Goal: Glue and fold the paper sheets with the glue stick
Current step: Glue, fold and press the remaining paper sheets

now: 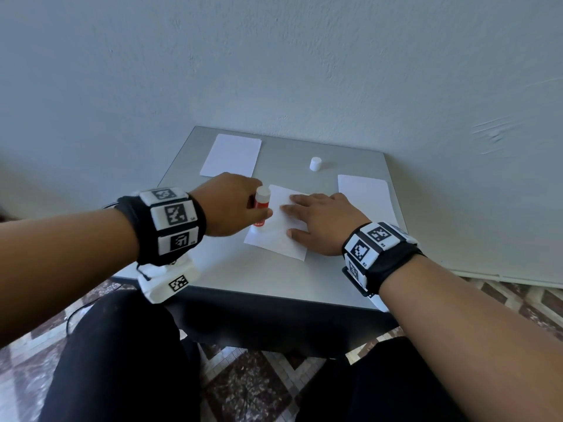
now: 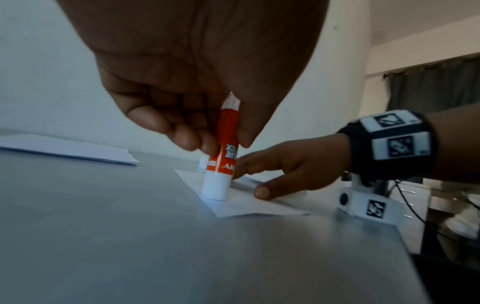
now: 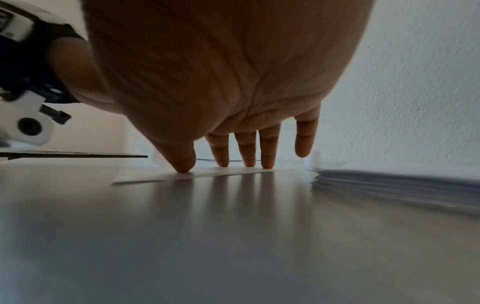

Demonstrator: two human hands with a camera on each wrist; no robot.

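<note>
A white paper sheet (image 1: 275,231) lies in the middle of the grey table (image 1: 243,275). My left hand (image 1: 234,205) grips a red and white glue stick (image 1: 261,205) upside down, its tip on the sheet's left edge (image 2: 215,197). The label on the glue stick (image 2: 226,148) reads inverted in the left wrist view. My right hand (image 1: 316,220) lies flat on the sheet with straight fingers (image 3: 244,152) and thumb pressing it down. The sheet (image 3: 207,173) shows as a thin edge under those fingertips.
The white cap (image 1: 315,163) stands at the back of the table. A paper stack (image 1: 365,196) lies to the right, also seen close in the right wrist view as a paper stack (image 3: 394,181). Another sheet pile (image 1: 231,155) sits at the back left. A wall rises behind.
</note>
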